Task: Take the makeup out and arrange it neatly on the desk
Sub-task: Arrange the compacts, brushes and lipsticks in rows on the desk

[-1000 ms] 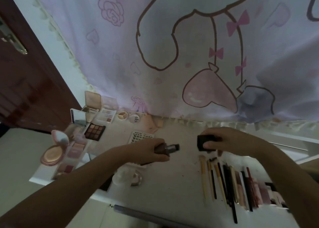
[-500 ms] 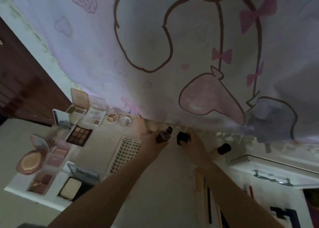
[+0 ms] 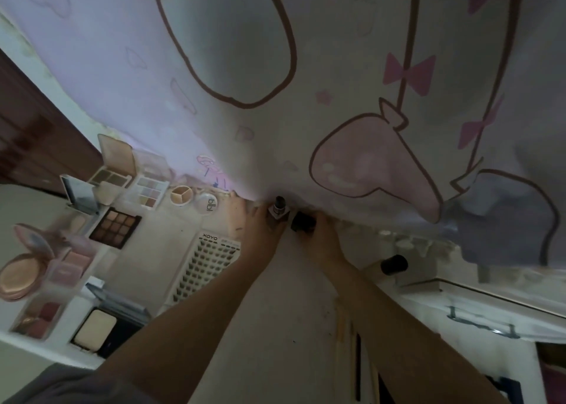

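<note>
A small brown makeup bottle [image 3: 279, 211] with a dark pump top stands at the far edge of the white desk [image 3: 275, 327], right below the hanging curtain. My left hand [image 3: 259, 230] grips its body. Just to the right, my right hand [image 3: 321, 238] holds the bottle's black cap [image 3: 302, 222], apart from the bottle. Open eyeshadow palettes [image 3: 115, 226], a round pink compact [image 3: 21, 273], blush pans and a lash tray [image 3: 205, 267] lie on the left side of the desk.
A cartoon-print curtain [image 3: 306, 82] hangs over the desk's back edge. A black round lid [image 3: 394, 264] lies to the right. Brushes and pencils [image 3: 352, 351] lie in a row by my right forearm. A dark wooden door [image 3: 33, 134] stands at the left.
Both hands have reached from the desk's middle to its far edge under the curtain, carrying the bottle and its cap. The bottle has gone from lying sideways to standing upright.
</note>
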The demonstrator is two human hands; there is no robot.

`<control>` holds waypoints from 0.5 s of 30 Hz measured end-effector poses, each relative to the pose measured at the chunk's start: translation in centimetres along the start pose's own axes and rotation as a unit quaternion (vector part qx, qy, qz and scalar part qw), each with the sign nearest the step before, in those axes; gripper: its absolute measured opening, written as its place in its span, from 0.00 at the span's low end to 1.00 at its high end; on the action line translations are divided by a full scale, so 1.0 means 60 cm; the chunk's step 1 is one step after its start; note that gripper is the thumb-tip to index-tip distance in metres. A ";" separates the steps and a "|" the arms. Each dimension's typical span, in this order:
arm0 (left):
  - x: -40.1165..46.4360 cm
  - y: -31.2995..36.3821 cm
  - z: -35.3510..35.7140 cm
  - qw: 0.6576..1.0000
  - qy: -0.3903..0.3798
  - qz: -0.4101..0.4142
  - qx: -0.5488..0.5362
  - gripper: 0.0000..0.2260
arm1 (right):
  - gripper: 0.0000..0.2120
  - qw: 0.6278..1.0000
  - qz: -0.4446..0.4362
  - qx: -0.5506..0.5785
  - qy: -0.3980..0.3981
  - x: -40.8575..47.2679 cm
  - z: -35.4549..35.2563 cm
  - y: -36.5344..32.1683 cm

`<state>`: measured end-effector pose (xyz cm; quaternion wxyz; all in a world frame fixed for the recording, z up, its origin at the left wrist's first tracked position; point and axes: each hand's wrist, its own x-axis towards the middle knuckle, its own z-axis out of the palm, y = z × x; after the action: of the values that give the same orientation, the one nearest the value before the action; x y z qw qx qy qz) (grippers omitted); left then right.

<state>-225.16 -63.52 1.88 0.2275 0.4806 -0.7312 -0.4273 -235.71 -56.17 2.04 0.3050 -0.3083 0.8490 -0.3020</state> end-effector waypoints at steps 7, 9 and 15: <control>-0.131 0.019 0.007 1.000 -0.005 -0.030 0.005 0.10 | 0.10 0.984 -0.127 -0.123 0.036 -0.103 -0.153 -0.026; -0.161 0.031 0.041 0.995 -0.099 0.001 0.006 0.09 | 0.07 0.963 -0.126 -0.230 0.060 -0.128 -0.206 -0.020; -0.135 0.084 0.174 0.943 -0.324 0.040 0.055 0.21 | 0.13 0.899 0.003 -0.437 -0.018 -0.130 -0.212 0.019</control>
<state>-231.96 -51.12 1.20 -0.0319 0.2983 -0.8063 -0.5099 -240.17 -45.82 11.84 0.1559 -0.4139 0.8906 0.1058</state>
